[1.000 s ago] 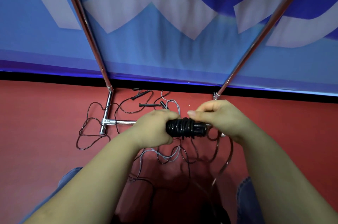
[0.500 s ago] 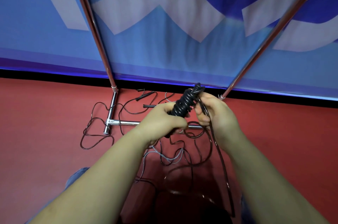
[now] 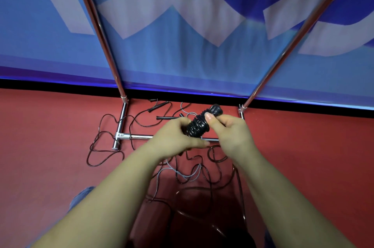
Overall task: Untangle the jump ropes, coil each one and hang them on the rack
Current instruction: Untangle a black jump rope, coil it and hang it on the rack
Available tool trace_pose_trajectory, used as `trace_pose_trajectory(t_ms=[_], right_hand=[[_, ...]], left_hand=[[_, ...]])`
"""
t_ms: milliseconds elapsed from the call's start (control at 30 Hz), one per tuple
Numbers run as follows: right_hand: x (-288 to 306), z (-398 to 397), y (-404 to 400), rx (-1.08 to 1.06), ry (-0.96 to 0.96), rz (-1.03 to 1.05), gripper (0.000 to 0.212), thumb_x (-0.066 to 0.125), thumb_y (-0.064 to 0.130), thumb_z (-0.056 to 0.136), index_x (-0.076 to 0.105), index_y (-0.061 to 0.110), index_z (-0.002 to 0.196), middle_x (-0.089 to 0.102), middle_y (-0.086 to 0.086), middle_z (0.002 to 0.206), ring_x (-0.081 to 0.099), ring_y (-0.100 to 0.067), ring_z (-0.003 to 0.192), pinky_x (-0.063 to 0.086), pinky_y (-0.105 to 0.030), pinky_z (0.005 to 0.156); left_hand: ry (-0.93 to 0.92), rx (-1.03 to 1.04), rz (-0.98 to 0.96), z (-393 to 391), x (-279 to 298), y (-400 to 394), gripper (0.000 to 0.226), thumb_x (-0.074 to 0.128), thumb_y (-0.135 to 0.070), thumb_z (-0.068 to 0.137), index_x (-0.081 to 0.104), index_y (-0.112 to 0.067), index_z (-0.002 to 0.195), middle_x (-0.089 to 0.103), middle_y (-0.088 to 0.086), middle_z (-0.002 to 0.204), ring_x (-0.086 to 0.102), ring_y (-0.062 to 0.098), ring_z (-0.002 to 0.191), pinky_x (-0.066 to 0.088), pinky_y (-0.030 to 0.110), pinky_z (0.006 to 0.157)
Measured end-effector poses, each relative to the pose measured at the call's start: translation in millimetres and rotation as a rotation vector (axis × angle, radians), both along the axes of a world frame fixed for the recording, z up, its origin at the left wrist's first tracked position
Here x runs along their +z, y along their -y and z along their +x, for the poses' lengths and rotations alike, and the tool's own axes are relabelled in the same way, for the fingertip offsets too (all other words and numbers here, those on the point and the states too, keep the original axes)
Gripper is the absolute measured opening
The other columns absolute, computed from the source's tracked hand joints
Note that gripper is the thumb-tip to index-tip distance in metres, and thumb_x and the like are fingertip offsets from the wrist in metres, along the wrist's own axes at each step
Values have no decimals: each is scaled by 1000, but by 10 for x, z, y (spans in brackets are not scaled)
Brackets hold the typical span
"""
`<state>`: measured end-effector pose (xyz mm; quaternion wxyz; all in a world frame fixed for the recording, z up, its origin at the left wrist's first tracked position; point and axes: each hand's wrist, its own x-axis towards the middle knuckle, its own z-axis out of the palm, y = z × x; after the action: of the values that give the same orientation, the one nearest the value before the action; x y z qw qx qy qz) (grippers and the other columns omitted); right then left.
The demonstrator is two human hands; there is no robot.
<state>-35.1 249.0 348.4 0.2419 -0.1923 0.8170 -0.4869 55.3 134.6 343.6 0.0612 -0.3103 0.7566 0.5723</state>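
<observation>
A black jump rope wound into a tight bundle point(image 3: 199, 124) is held above the floor, tilted up to the right. My left hand point(image 3: 176, 136) grips its lower end. My right hand point(image 3: 228, 132) pinches the bundle with thumb on top; a loose strand of the rope point(image 3: 239, 183) hangs below that hand to the floor. More ropes lie tangled on the red floor: a dark rope point(image 3: 105, 146) looped at the left, a grey rope point(image 3: 182, 175) under my arms, and black handles point(image 3: 157, 106) by the rack's base.
The chrome rack has two slanted poles, left pole point(image 3: 97, 25) and right pole point(image 3: 299, 31), and a base bar point(image 3: 139, 136) on the red floor point(image 3: 50, 136). A blue and white banner point(image 3: 182, 25) hangs behind. My knees in jeans point(image 3: 81, 197) show at the bottom.
The bundle went from level to steeply upright, then lowered to a slant. My right hand moved from beside the bundle to on top of it, laying another turn of rope.
</observation>
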Motion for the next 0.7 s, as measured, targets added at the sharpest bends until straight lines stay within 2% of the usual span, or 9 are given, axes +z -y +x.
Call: trace_pose_trajectory(t_ms=[67,133,233,300,333,400,500,600,700], right_hand=[[74,-28,-24,38,88,-50,27,57,32,91,69,12,78,54,5,44,41,3,45,31,-17,51],[170,-26,-35,96,231,-143,18,55,27,92,65,17,82,45,16,35,43,4,35,30,-11,44],[278,-23,-20,130,440,-303,26,55,41,81,67,21,70,35,14,45,29,0,33,23,-10,37],[296,-40,-6,129,516,-357,29,53,45,75,68,27,58,26,5,56,20,-2,40,18,-14,39],[296,-44,-8,135,526,-361,28,53,43,77,69,27,60,23,4,57,19,-2,41,17,-14,39],[284,-42,-19,118,484,-304,23,54,35,86,67,21,73,26,7,52,21,-1,38,18,-13,38],[189,-19,-18,39,296,-184,20,56,25,92,63,18,74,44,15,35,40,3,33,31,-8,38],[69,-8,0,-64,111,-133,23,63,26,88,66,25,65,58,17,47,47,5,48,37,-4,50],[64,8,9,-77,53,-147,22,62,27,89,67,25,68,62,15,59,49,5,56,39,-4,55]], left_hand=[[-27,1,396,24,79,52,24,75,-15,77,58,-12,94,60,-2,65,57,11,51,45,21,49],[-7,20,628,42,150,51,29,74,-7,75,56,-12,98,66,2,68,63,16,53,50,22,47],[-8,18,800,52,209,49,30,64,-17,65,55,-14,94,69,5,68,66,17,52,50,22,43],[-72,36,849,49,217,75,26,64,-16,62,51,-12,85,64,4,60,56,12,41,43,17,36],[-100,29,857,44,223,79,25,65,-14,62,50,-12,81,61,4,57,51,11,37,39,15,34],[-127,3,774,33,202,65,18,65,-10,69,49,-12,76,55,3,56,45,10,36,36,15,34],[-101,34,431,0,126,-4,20,66,-1,81,50,-14,77,53,-1,52,43,12,36,36,18,38],[-86,81,-12,-18,38,-49,25,72,-8,75,51,-20,82,51,-7,54,45,12,40,40,22,47],[-108,121,-149,-31,-5,-79,27,73,-13,70,49,-25,77,53,-10,57,48,12,45,42,25,53]])
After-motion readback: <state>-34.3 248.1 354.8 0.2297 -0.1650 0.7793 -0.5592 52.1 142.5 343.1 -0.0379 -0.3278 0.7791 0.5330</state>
